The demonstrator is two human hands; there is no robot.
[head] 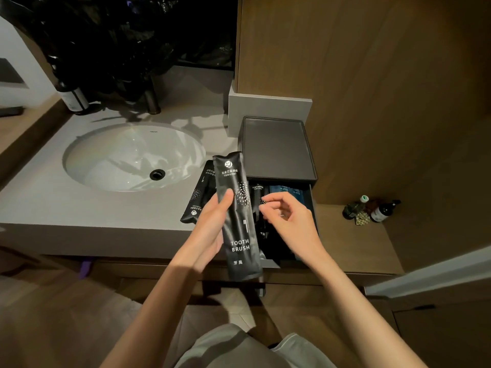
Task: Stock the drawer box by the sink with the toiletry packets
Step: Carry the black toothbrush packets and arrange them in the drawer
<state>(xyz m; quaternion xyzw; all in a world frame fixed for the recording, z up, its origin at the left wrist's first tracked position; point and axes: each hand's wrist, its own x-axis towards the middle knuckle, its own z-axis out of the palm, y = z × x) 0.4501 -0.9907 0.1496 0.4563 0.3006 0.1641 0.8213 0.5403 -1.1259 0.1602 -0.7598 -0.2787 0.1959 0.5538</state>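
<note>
toothbrush packet (237,208) is up in the air, upright, label to the camera, just left of the open drawer (314,208). held like that, i'd say, so it can be read and lined up before it goes in. left grip (212,221) has it by the left edge, thumb pressed across the front, fingers hidden behind. the palm is turned up and the forearm comes in from the near left.

the drawer box (310,155) sits at the right end of the desk (53,203), drawer out toward the near side. black and blue packets (285,191) lie lengthwise inside, so there's probably a slot being sorted out.

right grip (289,219) hovers over them, wrist dipped, fingers loosely curled, thumb and forefinger close together at the top of a black one. whether they actually pinch it, can't tell.

spare black packets (199,195) wait on the desk between the sink (119,160) and the drawer, within easy reach.
</note>
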